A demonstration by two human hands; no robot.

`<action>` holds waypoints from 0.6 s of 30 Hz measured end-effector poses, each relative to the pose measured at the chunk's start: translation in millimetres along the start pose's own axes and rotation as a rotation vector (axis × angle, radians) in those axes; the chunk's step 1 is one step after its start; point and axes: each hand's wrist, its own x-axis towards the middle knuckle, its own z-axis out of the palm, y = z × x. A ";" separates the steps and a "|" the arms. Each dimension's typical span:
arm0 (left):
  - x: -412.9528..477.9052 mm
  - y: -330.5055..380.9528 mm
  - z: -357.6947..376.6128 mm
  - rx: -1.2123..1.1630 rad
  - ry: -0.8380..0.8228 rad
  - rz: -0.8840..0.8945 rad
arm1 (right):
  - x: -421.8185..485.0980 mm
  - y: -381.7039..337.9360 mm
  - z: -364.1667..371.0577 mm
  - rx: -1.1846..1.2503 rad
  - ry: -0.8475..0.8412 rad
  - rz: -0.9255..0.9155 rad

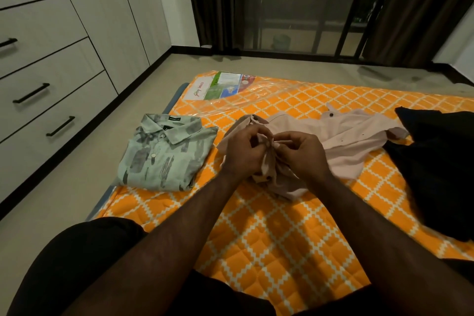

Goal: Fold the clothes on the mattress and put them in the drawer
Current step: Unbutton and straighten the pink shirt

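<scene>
A pale pink shirt [351, 141] lies spread and rumpled across the middle of the orange patterned mattress [269, 233]. My left hand [245, 152] and my right hand [304, 155] meet at its near front edge, both pinching the fabric close together by the button strip. A folded green-grey printed shirt [164, 154] rests flat at the mattress's left edge, collar away from me. A black garment [441, 169] lies in a loose heap on the right side.
A white wardrobe with several drawers [51, 90] and black handles stands along the left wall, all shut. Bare floor runs between it and the mattress. A plastic-wrapped label [220, 86] sits at the mattress's far corner. Dark curtains and a window fill the back.
</scene>
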 end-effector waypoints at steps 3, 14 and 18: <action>1.2 -2.3 -0.8 -0.107 -0.036 -0.088 | -0.5 -1.8 -3.0 0.037 0.021 0.008; 15.7 -2.2 -13.0 -0.169 0.154 -0.181 | 9.5 -7.4 -15.0 -0.279 0.020 -0.135; 25.6 -13.3 -26.4 0.201 0.052 -0.156 | 9.8 14.1 -22.1 -0.525 -0.086 -0.065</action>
